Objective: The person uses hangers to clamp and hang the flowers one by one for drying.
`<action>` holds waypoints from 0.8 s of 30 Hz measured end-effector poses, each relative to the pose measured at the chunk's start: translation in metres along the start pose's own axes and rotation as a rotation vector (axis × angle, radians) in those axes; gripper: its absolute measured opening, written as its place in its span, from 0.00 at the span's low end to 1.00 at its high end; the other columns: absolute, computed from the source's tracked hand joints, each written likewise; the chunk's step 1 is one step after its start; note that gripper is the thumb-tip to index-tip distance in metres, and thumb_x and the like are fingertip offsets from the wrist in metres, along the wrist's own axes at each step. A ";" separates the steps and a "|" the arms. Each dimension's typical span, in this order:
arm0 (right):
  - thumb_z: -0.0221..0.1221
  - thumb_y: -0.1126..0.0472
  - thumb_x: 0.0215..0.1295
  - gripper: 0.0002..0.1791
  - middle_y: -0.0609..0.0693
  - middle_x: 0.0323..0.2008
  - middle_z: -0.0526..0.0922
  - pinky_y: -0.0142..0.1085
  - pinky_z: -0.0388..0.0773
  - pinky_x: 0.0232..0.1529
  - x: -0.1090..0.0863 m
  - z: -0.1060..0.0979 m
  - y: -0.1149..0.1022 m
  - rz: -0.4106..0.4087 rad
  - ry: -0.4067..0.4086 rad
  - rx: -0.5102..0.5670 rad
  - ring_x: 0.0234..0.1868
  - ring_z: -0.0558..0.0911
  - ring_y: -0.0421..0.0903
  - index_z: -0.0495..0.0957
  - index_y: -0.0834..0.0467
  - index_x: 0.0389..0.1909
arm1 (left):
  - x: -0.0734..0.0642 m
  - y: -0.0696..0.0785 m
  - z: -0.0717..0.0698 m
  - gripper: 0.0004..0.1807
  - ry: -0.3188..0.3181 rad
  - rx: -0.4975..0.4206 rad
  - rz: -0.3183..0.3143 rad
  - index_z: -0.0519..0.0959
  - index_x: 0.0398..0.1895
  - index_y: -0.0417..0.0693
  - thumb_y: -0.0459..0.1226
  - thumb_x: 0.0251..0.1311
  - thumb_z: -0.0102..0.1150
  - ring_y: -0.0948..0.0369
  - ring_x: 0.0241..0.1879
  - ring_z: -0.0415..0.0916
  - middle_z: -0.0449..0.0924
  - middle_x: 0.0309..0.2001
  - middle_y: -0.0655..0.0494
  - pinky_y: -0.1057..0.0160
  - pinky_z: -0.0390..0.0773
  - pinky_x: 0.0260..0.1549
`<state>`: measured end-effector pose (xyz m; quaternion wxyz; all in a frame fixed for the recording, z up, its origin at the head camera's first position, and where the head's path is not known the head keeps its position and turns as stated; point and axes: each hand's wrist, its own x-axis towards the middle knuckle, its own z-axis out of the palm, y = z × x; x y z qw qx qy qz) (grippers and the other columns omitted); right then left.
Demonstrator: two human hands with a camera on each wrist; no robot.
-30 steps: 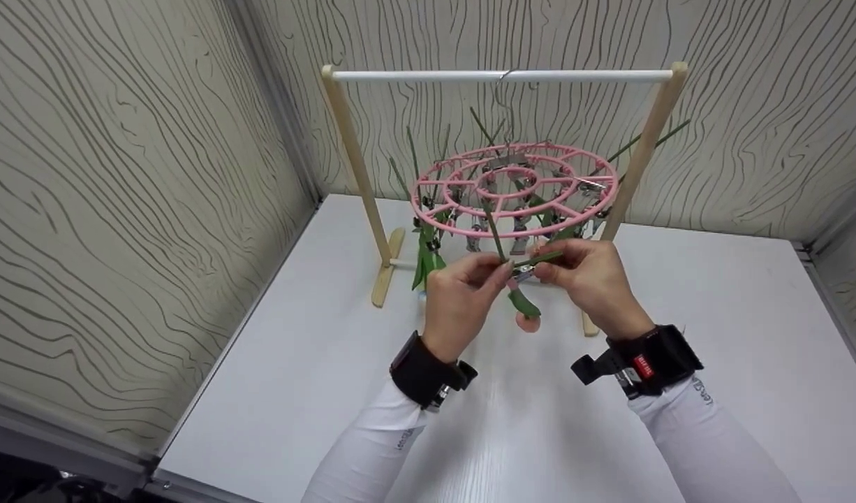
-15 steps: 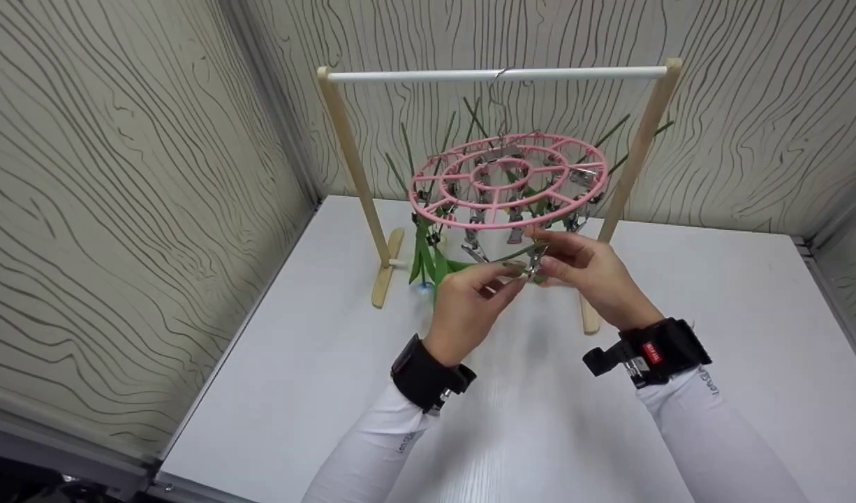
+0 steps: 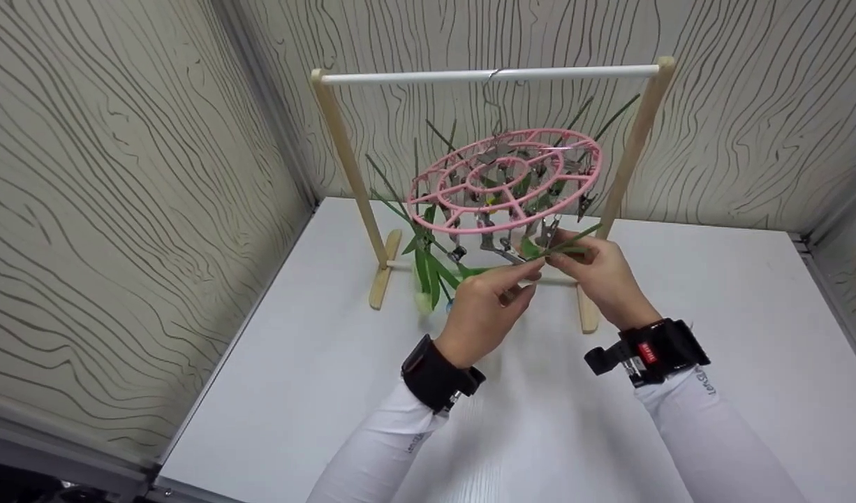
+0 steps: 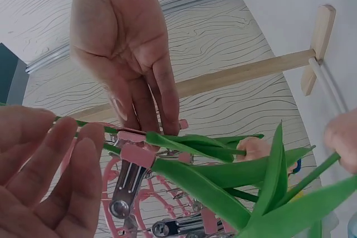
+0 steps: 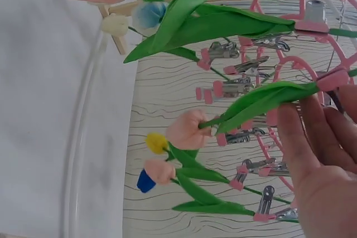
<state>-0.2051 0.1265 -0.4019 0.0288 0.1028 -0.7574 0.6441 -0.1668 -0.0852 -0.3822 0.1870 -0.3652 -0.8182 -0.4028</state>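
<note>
In the head view, my right hand pinches a pink-tipped metal clip under the front of the round pink clip hanger. That clip grips the stem of an artificial tulip, its pale pink bloom pointing down. My left hand is just left of it. Its index fingertip is right at the green stem, while the thumb sits lower and apart. In the left wrist view, bent left-hand fingers overlap the stem. Beside them another pink-tipped clip grips a second leafy stem.
The hanger hooks onto a white rod across a wooden stand. Other tulips hang around it, including a yellow one and a blue one. The white table meets wood-grain patterned walls.
The hanger has turned and its right side tilts up. The tulip stem and clip have shifted right with my right hand. My left thumb has parted from the index finger.
</note>
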 end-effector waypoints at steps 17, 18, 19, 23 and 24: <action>0.54 0.67 0.71 0.27 0.64 0.67 0.70 0.20 0.73 0.55 -0.007 -0.027 0.017 -0.027 0.187 0.006 0.63 0.76 0.43 0.64 0.65 0.69 | -0.036 -0.022 -0.001 0.15 -0.037 -0.024 -0.060 0.81 0.55 0.45 0.33 0.66 0.59 0.65 0.40 0.84 0.87 0.42 0.54 0.72 0.81 0.32; 0.54 0.67 0.71 0.28 0.64 0.68 0.67 0.20 0.73 0.55 -0.009 -0.030 0.018 -0.016 0.191 0.014 0.65 0.75 0.45 0.63 0.64 0.70 | -0.039 -0.025 -0.001 0.15 -0.037 -0.031 -0.072 0.82 0.54 0.45 0.33 0.66 0.59 0.65 0.40 0.84 0.87 0.42 0.54 0.71 0.81 0.32; 0.54 0.66 0.71 0.28 0.64 0.69 0.66 0.20 0.73 0.55 -0.012 -0.034 0.020 -0.007 0.197 0.014 0.66 0.74 0.46 0.62 0.64 0.71 | -0.042 -0.028 -0.001 0.15 -0.037 -0.040 -0.086 0.82 0.54 0.44 0.33 0.66 0.59 0.65 0.40 0.84 0.87 0.43 0.54 0.70 0.81 0.32; 0.57 0.63 0.70 0.30 0.60 0.70 0.67 0.18 0.72 0.54 -0.029 -0.049 0.029 0.025 0.232 0.014 0.65 0.75 0.41 0.62 0.62 0.71 | -0.058 -0.038 -0.004 0.15 -0.041 -0.063 -0.147 0.81 0.55 0.44 0.32 0.65 0.59 0.64 0.39 0.83 0.87 0.42 0.53 0.70 0.81 0.32; 0.58 0.62 0.70 0.31 0.59 0.69 0.68 0.18 0.73 0.53 -0.035 -0.053 0.032 0.029 0.243 0.007 0.63 0.75 0.38 0.62 0.62 0.71 | -0.063 -0.041 -0.006 0.15 -0.044 -0.066 -0.163 0.81 0.55 0.44 0.32 0.65 0.59 0.64 0.39 0.83 0.87 0.42 0.53 0.71 0.81 0.32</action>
